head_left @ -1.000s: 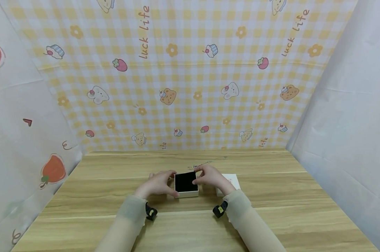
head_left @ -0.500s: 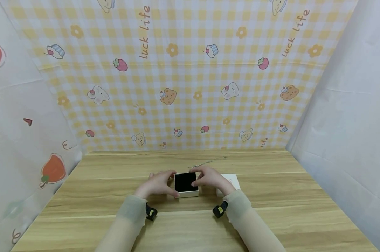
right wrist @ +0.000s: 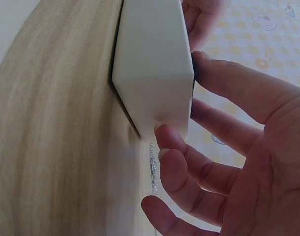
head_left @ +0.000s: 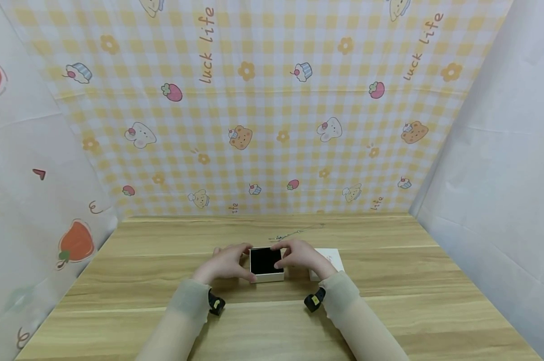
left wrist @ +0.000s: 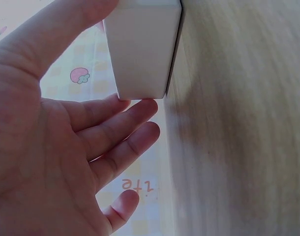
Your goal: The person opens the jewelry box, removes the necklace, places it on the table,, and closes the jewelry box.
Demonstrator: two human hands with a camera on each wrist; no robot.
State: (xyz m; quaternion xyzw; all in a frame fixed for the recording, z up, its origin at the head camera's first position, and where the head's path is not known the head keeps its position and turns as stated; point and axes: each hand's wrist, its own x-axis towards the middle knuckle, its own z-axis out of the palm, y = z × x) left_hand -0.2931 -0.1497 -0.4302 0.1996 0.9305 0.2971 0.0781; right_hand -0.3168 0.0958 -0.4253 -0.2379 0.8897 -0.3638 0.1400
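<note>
A small white box (head_left: 267,278) with a black pad (head_left: 263,261) in its mouth sits on the table in the head view. My left hand (head_left: 226,261) holds the box's left side, thumb at the near corner and fingers at the far one. In the left wrist view, fingertips (left wrist: 149,105) touch the box's end wall. My right hand (head_left: 301,254) reaches over the right side, thumb and index finger touching the pad from above. The right wrist view has its middle finger (right wrist: 167,137) against the outer wall, with the other fingers loosely bent.
A white lid-like piece (head_left: 327,255) with faint pink print lies right of the box, partly under the right wrist. Behind the box, a thin silver chain (head_left: 299,231) stretches across the wooden table (head_left: 163,281). A checked cloth (head_left: 272,110) hangs behind the table.
My right index finger and thumb have shifted slightly left over the pad. The pad's raised far right edge appears lower. My left hand and the box have stayed put.
</note>
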